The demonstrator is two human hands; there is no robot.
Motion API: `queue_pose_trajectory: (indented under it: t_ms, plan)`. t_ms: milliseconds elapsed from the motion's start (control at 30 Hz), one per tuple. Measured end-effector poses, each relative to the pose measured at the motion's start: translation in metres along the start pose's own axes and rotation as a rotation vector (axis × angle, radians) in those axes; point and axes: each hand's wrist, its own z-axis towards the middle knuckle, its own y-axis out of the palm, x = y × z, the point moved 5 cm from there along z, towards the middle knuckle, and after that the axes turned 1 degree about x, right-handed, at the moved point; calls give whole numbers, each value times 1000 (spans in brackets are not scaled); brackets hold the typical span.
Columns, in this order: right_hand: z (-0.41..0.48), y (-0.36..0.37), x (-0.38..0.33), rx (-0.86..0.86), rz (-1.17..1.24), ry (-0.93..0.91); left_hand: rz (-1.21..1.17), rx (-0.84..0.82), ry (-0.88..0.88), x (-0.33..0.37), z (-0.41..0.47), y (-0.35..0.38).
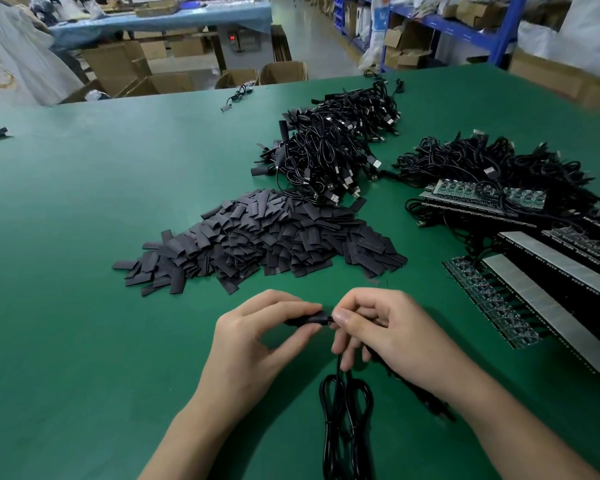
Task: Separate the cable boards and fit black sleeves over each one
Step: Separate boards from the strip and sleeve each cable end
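Positions are given relative to the heap of loose sleeves [257, 244] at mid-table.

1. Left hand [257, 341], on the near side of the heap: thumb and forefinger pinch one black sleeve [309, 319], held roughly level above the green table [84, 237].
2. Right hand [388, 334], near side of the heap and slightly right: fingertips pinch the cable end at the sleeve's mouth. The board is hidden by fingers and sleeve, so how far in it sits cannot be told.
3. Cable [343, 410], nearer still than the hands: it hangs from the right hand and lies in loops toward the table's near edge.
4. Board panels [499, 299], right of the heap: still joined in strips. Sleeved cables [333, 150] lie piled beyond the heap.

Risks, as judged:
- A board corner may catch the sleeve's lip. Forcing it could split or crumple the sleeve.
- Pushing by the wire rather than the board would strain the joint.
- The looped cable may snag or drag, pulling the board back out.
- A flattened sleeve may stop short and leave the board partly exposed.
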Motion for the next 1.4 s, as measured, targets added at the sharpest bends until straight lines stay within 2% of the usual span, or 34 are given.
queue_pose_trajectory:
  t_ms: [233,467,733,933,1133,1233,1300,1400]
  plan:
    - [1,-2,0,31,185,41,-1,222,-125,-7,0,-12]
    - [1,0,4,51,162,42,-18,222,-151,-6,-1,-7]
    - [2,6,8,46,180,28,-177,209,-267,-11,-2,0]
    - [5,10,11,3,172,-4,-625,248,-533,-19,-6,11]
    - [1,-1,10,-186,69,37,-812,380,-630,-31,-6,2]
    - [-3,2,8,-240,45,46,-831,416,-647,-35,-6,-1]
    - [-3,2,4,-204,59,30,-814,415,-648,-37,-6,-2]
    - [4,-13,-12,-34,86,-23,-721,364,-626,-36,-4,-4]
